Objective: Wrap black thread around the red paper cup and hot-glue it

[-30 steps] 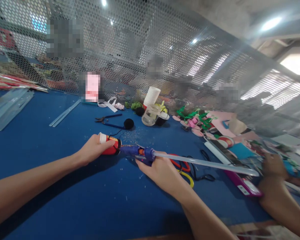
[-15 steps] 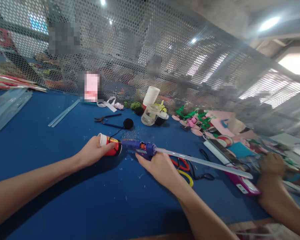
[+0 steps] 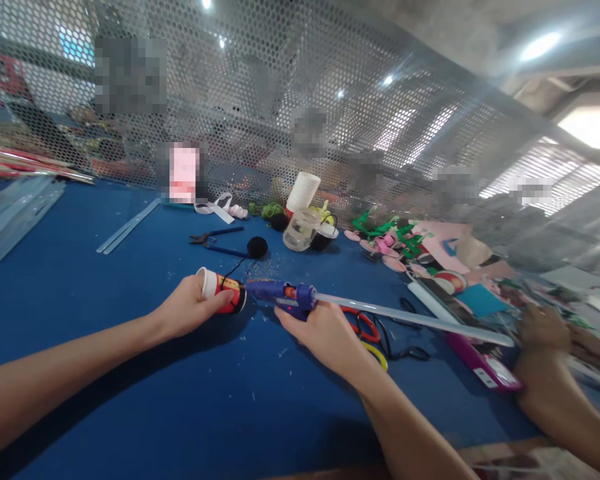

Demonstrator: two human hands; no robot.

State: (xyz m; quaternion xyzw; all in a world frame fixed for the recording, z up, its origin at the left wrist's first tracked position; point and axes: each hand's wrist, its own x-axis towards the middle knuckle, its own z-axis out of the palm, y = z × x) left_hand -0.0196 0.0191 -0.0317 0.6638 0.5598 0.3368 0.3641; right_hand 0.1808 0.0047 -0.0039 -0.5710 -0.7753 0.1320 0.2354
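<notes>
My left hand (image 3: 187,307) grips a small paper cup (image 3: 230,293), red and black with a white end, tilted on its side above the table. Black yarn (image 3: 234,268) runs from the cup to a black yarn ball (image 3: 257,247) lying behind it. In my right hand (image 3: 325,337) is a blue hot glue gun (image 3: 280,293), its nozzle pointing left at the cup's side. Whether the tip touches the cup I cannot tell. A long clear glue stick (image 3: 410,319) sticks out of the gun's rear toward the right.
Blue-handled pliers (image 3: 215,240) lie behind the cup. Stacked white cups (image 3: 303,191) and a clear plastic cup (image 3: 300,230) stand farther back. Red-handled scissors (image 3: 365,323) lie beyond my right wrist. Craft pieces (image 3: 390,240) crowd the right, near another person's hand (image 3: 545,330). A perforated metal screen (image 3: 260,87) borders the table.
The glue gun and my right hand have shifted slightly right, with the glue stick's end moving the same way. The cup has turned a little in my left hand.
</notes>
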